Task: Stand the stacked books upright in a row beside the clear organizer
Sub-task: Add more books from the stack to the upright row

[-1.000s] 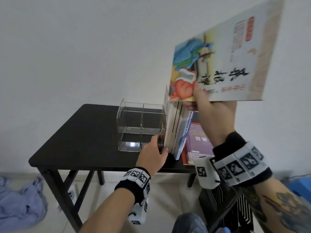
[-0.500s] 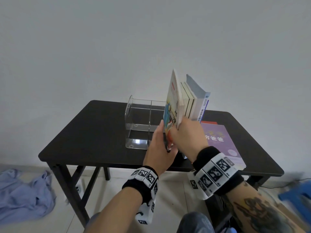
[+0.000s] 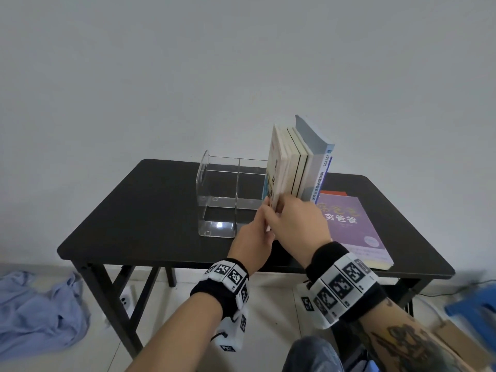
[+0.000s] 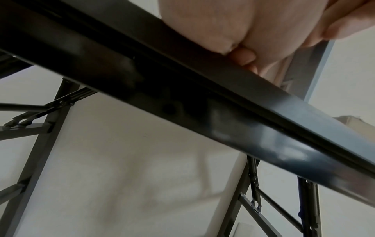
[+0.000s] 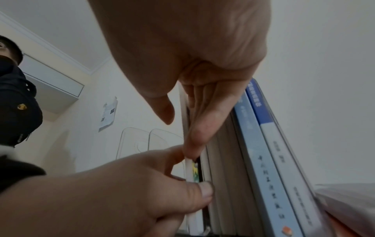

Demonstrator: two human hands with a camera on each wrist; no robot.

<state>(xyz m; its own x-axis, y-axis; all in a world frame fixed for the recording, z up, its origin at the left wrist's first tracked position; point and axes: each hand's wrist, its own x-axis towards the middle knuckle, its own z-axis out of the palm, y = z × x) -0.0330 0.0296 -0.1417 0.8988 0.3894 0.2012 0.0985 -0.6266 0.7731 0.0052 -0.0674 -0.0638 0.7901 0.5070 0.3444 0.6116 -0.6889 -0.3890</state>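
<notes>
Against a plain pale wall stands a black desk (image 3: pixel 139 210) carrying a clear organizer (image 3: pixel 228 194), and just to its right a row of upright books (image 3: pixel 298 167) leans slightly, the outermost thin picture book (image 3: pixel 275 178) nearest the organizer. Both hands meet at the near bottom corner of that row: the left hand (image 3: pixel 253 237) pinches the thin book's lower edge between thumb and fingers, while the right hand (image 3: pixel 298 226) lies with straight fingers (image 5: pixel 205 121) pressed along the spines. Right of the row, a purple book (image 3: pixel 349 226) lies flat on a red one (image 3: pixel 332 193).
</notes>
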